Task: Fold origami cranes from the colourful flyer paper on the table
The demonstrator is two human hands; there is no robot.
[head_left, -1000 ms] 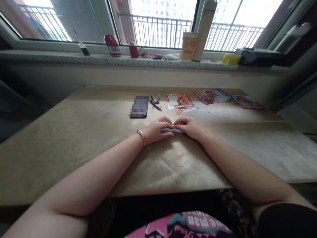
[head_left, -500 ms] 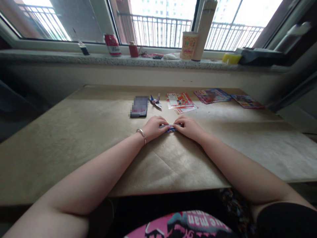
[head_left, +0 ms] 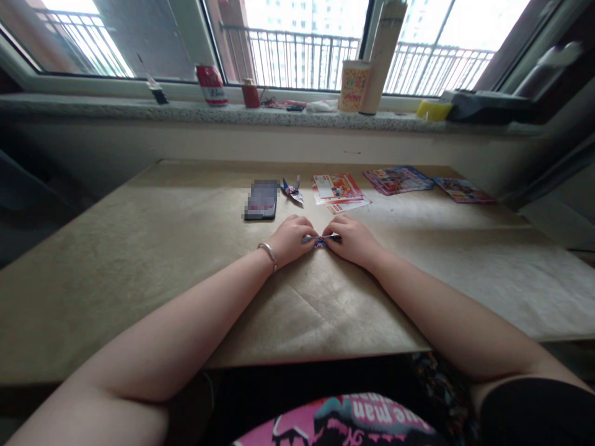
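My left hand and my right hand meet at the middle of the brown table. Both pinch a small folded piece of coloured paper, one at each end, fingers curled closed on it. The paper lies low, at or just above the tabletop. A silver bracelet circles my left wrist. Just beyond my hands sits a finished folded paper crane.
A dark phone lies left of the crane. Printed colour sheets and two more stacks lie at the far right. On the windowsill stand a red can, a small red container and a paper cup.
Both hands have shifted slightly away from me while working the paper, which now looks narrower and more bunched between the fingertips.
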